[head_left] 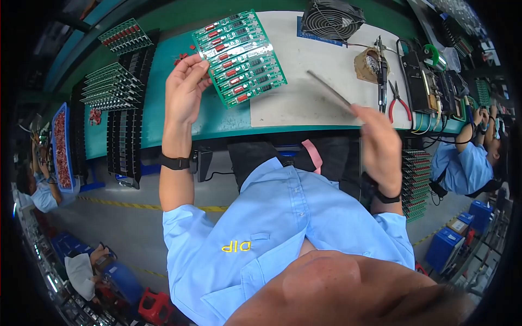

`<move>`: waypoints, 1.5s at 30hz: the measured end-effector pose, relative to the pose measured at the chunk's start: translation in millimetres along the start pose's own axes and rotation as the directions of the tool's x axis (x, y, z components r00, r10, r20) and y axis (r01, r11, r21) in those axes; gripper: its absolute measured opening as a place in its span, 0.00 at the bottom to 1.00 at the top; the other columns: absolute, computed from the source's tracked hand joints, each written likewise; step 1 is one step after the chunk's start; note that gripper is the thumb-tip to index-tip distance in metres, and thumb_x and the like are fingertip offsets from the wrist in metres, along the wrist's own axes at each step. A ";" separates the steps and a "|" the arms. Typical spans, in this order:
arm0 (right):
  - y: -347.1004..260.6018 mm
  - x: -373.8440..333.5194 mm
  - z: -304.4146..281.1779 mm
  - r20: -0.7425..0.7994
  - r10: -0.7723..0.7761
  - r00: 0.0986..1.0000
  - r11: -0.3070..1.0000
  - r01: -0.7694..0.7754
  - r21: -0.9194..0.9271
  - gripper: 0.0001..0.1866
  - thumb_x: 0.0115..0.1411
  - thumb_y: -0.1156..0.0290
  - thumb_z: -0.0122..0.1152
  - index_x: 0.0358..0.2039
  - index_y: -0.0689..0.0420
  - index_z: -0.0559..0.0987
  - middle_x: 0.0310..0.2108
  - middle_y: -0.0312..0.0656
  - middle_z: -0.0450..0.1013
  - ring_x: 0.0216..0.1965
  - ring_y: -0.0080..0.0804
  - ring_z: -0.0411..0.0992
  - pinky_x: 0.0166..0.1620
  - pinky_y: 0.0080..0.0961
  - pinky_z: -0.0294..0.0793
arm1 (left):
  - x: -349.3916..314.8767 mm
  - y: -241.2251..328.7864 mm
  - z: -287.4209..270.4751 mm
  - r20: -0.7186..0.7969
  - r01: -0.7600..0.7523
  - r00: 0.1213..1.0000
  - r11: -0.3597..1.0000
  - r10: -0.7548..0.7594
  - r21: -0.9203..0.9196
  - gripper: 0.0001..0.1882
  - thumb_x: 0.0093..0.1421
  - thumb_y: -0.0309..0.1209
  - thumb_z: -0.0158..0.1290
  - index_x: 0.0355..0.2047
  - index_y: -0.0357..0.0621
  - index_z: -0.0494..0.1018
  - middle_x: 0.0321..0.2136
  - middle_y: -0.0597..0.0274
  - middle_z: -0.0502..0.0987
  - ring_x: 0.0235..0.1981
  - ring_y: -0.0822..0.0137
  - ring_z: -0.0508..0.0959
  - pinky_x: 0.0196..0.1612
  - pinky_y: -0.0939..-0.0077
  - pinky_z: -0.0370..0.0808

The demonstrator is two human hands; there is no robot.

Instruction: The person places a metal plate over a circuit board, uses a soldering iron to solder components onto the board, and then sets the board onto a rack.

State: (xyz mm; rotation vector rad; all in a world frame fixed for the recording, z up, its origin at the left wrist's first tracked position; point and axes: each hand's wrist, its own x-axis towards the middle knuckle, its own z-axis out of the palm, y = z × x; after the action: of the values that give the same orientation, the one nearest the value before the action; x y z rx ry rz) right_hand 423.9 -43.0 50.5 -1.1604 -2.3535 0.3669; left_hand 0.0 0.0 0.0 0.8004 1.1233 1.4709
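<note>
My left hand (pixel 187 84) pinches the left edge of a green circuit board panel (pixel 239 60), thumb on top. The panel is raised and tilted over the bench, with rows of red and black components facing up. In my right hand (pixel 382 144) is a pair of slim metal tweezers (pixel 329 88), its tip pointing up and left, apart from the panel. My fingers there are closed, and the tweezers' rear end is hidden in them. Behind the left hand lie a few loose red components (pixel 183 56) on the green mat (pixel 217 120).
A fan (pixel 333 20) stands at the back. On the right are a tan container (pixel 368 65), a soldering iron (pixel 382 81), red-handled pliers (pixel 399 103) and a solder spool (pixel 434 56). Black racks (pixel 125 130) hold boards (pixel 114 87) at left, near a blue tray (pixel 62 146). Co-workers sit either side.
</note>
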 end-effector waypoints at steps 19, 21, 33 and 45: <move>7.0 90.0 89.1 0.139 0.390 0.910 0.456 -0.322 0.829 0.38 0.61 0.70 0.76 0.66 0.67 0.66 0.60 0.47 0.73 0.60 0.34 0.74 0.63 0.32 0.72 | -49.4 -59.1 56.8 0.071 -0.053 0.996 0.997 0.056 -0.053 0.11 0.70 0.22 0.58 0.51 0.31 0.74 0.40 0.59 0.82 0.38 0.75 0.82 0.42 0.79 0.81; 6.8 91.5 91.4 0.145 0.391 0.909 0.455 -0.328 0.828 0.39 0.60 0.70 0.77 0.66 0.67 0.66 0.59 0.47 0.73 0.60 0.34 0.73 0.63 0.32 0.73 | -49.9 -59.5 55.7 0.079 -0.055 0.995 0.996 0.060 -0.072 0.11 0.70 0.22 0.58 0.51 0.31 0.74 0.40 0.59 0.82 0.39 0.75 0.82 0.42 0.79 0.81; 4.5 97.9 102.8 0.118 0.396 0.911 0.488 -0.318 0.813 0.38 0.60 0.69 0.77 0.66 0.67 0.66 0.59 0.47 0.74 0.60 0.33 0.73 0.64 0.32 0.71 | -51.7 -55.2 61.0 0.122 -0.051 0.990 0.988 0.069 -0.143 0.11 0.70 0.22 0.57 0.50 0.28 0.74 0.41 0.59 0.81 0.40 0.76 0.81 0.43 0.80 0.80; 6.4 97.9 102.7 0.133 0.376 0.917 0.460 -0.309 0.832 0.37 0.61 0.69 0.76 0.66 0.65 0.67 0.59 0.46 0.74 0.60 0.33 0.74 0.65 0.31 0.70 | -50.1 -48.0 69.5 0.097 -0.075 0.992 0.990 0.086 -0.118 0.12 0.69 0.23 0.59 0.50 0.28 0.75 0.39 0.61 0.82 0.38 0.77 0.81 0.43 0.83 0.79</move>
State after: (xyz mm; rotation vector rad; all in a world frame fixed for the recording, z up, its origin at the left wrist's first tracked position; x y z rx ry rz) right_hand 322.4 36.4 -9.3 -1.0640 -1.4515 1.4116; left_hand 90.4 -34.0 -17.7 0.8386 0.9312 1.5299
